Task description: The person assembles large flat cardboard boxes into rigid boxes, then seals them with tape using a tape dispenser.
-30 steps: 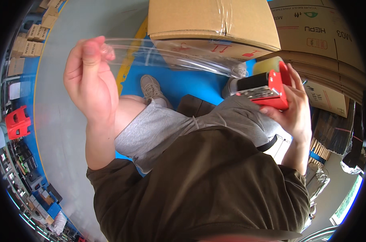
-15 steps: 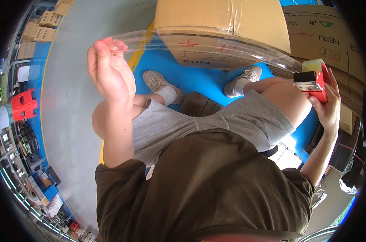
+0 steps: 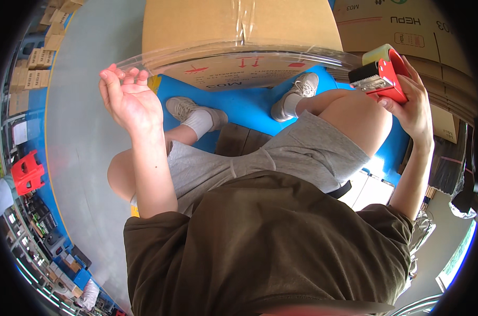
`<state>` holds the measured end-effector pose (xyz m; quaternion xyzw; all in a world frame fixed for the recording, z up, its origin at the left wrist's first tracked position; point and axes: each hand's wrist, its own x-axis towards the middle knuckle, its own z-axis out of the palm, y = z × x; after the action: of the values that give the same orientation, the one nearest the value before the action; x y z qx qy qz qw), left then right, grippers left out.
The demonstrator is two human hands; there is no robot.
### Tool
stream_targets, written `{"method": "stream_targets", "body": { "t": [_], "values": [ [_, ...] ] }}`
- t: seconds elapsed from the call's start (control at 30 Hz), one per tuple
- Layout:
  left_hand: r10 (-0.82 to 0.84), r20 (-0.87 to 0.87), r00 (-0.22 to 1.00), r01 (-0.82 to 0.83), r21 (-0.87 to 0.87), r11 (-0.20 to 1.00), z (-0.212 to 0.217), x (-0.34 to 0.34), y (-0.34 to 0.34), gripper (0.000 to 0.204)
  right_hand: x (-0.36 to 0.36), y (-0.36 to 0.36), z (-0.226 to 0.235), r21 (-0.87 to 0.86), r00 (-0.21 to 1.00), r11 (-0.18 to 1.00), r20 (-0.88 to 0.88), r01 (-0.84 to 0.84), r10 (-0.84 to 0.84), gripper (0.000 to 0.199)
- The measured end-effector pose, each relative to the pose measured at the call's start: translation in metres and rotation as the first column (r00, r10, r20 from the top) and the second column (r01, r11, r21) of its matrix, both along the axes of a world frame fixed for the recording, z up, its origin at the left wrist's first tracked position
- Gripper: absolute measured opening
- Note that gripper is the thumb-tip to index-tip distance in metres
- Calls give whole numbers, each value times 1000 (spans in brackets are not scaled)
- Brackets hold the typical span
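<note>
Right hand (image 3: 415,108) gripping red tape dispenser (image 3: 391,83), left hand (image 3: 136,105) apparently pinching clear tape (image 3: 197,51), stretched along cardboard box (image 3: 197,23)

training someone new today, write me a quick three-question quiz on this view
1. Which hand holds the red tape dispenser?
2. True or false: the clear tape stretches from the dispenser toward the left hand.
3. What colour is the floor under the shoes?
A. red
B. blue
C. white

Key:
1. The right hand.
2. True.
3. B.
</note>
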<state>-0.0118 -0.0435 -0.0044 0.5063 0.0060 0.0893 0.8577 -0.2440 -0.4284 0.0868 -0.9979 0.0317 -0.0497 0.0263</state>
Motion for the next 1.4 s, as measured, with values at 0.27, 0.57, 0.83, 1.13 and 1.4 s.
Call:
{"method": "stream_targets", "body": {
  "t": [0.27,0.57,0.83,1.13,1.4],
  "values": [
    [-39,162,986,56,-100,993,-11,27,25,28,7,-7,-4,31,999,999,29,-28,28,66],
    [-169,245,955,214,-171,962,-24,32,27,24,-2,-19,-12,9,997,998,41,58,-58,65],
    [-129,201,971,163,-162,973,-28,29,18,26,0,-24,-19,-14,996,997,33,81,-81,66],
    [-142,237,961,187,-179,966,-31,35,16,24,5,-28,-25,-60,996,997,76,44,-40,67],
    [-70,127,989,91,-171,981,-36,39,21,27,12,-29,-33,-61,995,998,96,33,-27,65]
  ]
}}
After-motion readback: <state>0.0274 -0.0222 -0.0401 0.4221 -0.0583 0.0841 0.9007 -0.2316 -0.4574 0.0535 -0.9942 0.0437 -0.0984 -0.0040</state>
